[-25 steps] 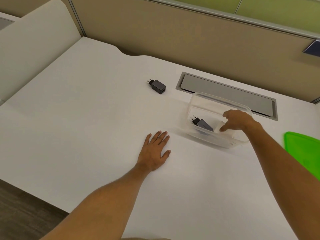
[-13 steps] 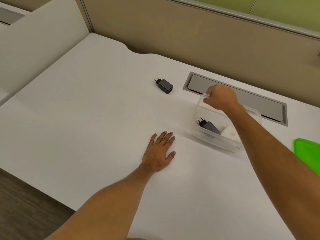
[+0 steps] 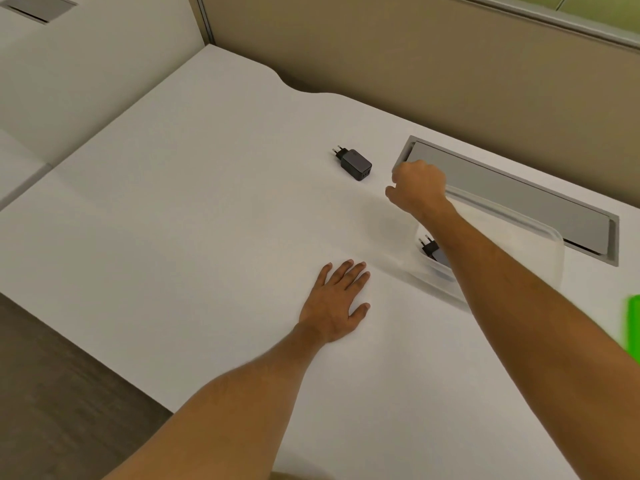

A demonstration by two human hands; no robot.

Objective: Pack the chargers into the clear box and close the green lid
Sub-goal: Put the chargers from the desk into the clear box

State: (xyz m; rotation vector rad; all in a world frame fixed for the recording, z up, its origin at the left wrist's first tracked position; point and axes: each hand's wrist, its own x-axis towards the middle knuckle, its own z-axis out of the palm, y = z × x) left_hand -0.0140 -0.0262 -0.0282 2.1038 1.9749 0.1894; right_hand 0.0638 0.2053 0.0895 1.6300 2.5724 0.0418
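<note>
A dark charger (image 3: 355,162) with a two-pin plug lies on the white desk, just left of my right hand (image 3: 417,185). That hand hovers a short way from it, fingers curled under, with nothing visible in it. My right forearm crosses over the clear box (image 3: 540,230), where a second dark charger (image 3: 430,248) shows partly beside the arm. The green lid (image 3: 634,323) lies at the right edge, mostly cut off. My left hand (image 3: 337,303) rests flat on the desk, fingers spread, left of the box.
A grey cable hatch (image 3: 512,199) is set into the desk behind the box. A beige partition (image 3: 415,64) stands along the back edge and a white panel (image 3: 86,64) on the left. The desk's front edge drops to dark floor (image 3: 52,393).
My right hand has come out of the clear box and moved left and away, toward the charger on the desk. My left hand has stayed flat in place.
</note>
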